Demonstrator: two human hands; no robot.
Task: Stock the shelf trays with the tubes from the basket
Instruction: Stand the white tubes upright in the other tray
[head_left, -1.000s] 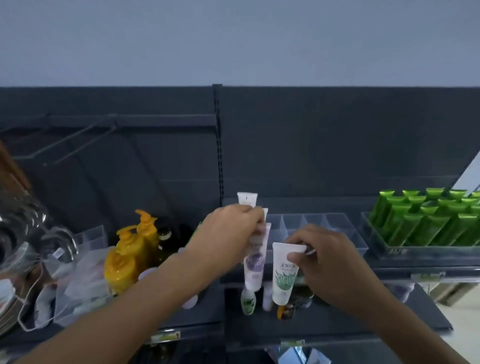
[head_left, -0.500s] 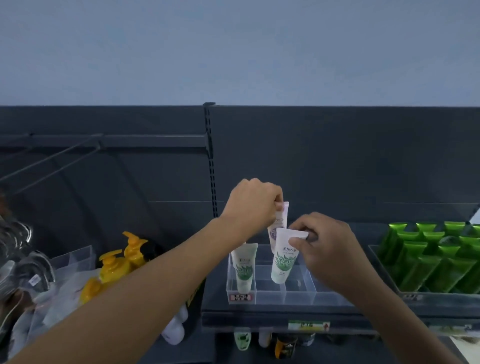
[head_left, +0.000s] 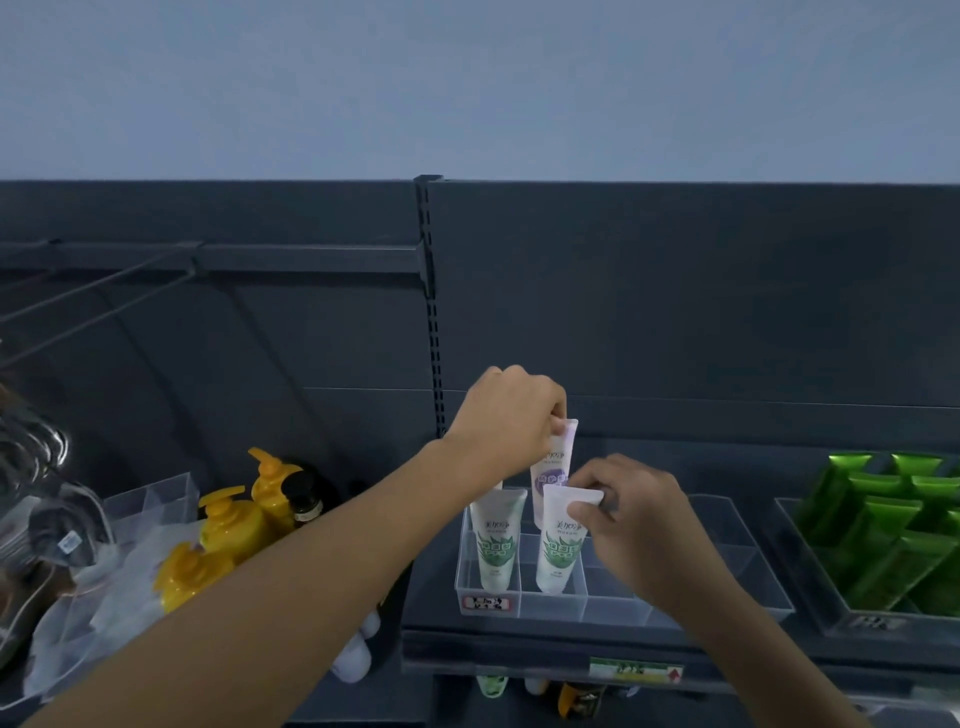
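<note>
We pinch the top of a purple tube (head_left: 551, 470) with our left hand (head_left: 511, 415), holding it upright over the back of the clear tray (head_left: 727, 577) on the shelf (head_left: 545, 647). Our right hand (head_left: 631, 514) grips the crimped end of a green tube (head_left: 558, 551), its cap down in the tray's second front slot. Another green tube (head_left: 496, 540) stands just beside it in the leftmost slot, touched by neither hand. Dark green tubes (head_left: 893, 535) fill the next tray (head_left: 810, 597) to the right.
</note>
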